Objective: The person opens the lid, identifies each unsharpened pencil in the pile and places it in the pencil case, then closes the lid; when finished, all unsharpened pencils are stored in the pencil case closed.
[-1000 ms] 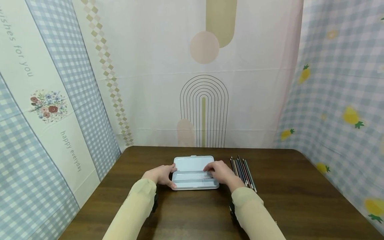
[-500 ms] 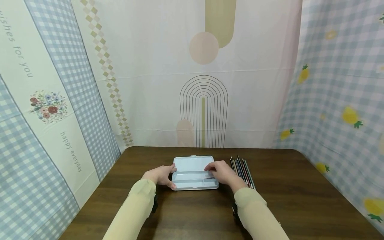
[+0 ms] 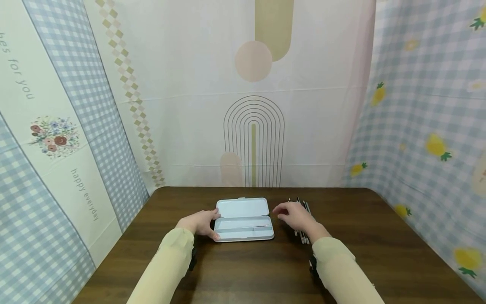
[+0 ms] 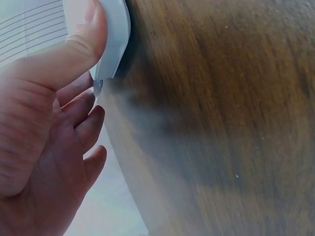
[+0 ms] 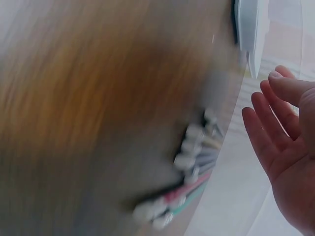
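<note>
2 hands work at a dark wooden table (image 3: 235, 270). The left hand (image 3: 199, 222) grips the left end of the open pale blue pencil case (image 3: 243, 219), thumb curled over its rim. The right hand (image 3: 294, 215) hovers with relaxed, spread fingers, holding nothing, above the coloured pencils (image 3: 303, 234) lying just right of the case.

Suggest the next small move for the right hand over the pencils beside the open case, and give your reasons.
Probably lower the right hand and pinch one of the pencils. It hovers open above them, holding nothing, while the left hand steadies the left end of the pencil case, whose lid lies open and whose tray looks nearly empty.
</note>
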`<state>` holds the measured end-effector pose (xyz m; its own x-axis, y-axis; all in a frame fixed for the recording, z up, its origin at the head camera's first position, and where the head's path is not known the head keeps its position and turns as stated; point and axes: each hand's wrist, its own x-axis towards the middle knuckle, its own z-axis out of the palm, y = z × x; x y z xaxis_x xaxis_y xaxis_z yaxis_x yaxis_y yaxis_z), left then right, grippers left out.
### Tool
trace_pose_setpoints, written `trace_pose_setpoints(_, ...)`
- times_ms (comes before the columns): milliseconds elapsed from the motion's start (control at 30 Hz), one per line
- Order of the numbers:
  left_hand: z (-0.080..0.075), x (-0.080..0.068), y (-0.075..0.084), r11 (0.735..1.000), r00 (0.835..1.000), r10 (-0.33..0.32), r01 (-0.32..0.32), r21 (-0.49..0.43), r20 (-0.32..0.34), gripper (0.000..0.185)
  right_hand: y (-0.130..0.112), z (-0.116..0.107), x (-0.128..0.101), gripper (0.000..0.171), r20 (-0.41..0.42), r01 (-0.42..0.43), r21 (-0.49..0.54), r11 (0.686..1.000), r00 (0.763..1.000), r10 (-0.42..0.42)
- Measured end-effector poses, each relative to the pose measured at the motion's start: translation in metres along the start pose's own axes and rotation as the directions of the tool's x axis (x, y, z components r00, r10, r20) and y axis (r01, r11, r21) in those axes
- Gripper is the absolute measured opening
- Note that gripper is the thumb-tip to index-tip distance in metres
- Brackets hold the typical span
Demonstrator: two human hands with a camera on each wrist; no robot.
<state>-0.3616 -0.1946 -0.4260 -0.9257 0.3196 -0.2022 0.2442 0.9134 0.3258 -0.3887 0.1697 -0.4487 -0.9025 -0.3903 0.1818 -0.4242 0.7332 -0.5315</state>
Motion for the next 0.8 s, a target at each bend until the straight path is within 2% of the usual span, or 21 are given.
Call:
trace_pose_setpoints(333,-0.002,0.0,0.002,1.0,1.0,-0.005,0.005,0.011,0.01,0.09,0.025,-0.019,-0.014,0.022,-0.005,-0.017,-0.019,1.0,1.0,0.017)
trace_pose_setpoints(800,-0.003,-0.003,0.003,1.0,1.0,-0.001,0.001,0.009,-0.006,0.092,0.043,-0.032,-0.031,0.025,0.01,-0.043,0.006,0.999,0.999,0.043)
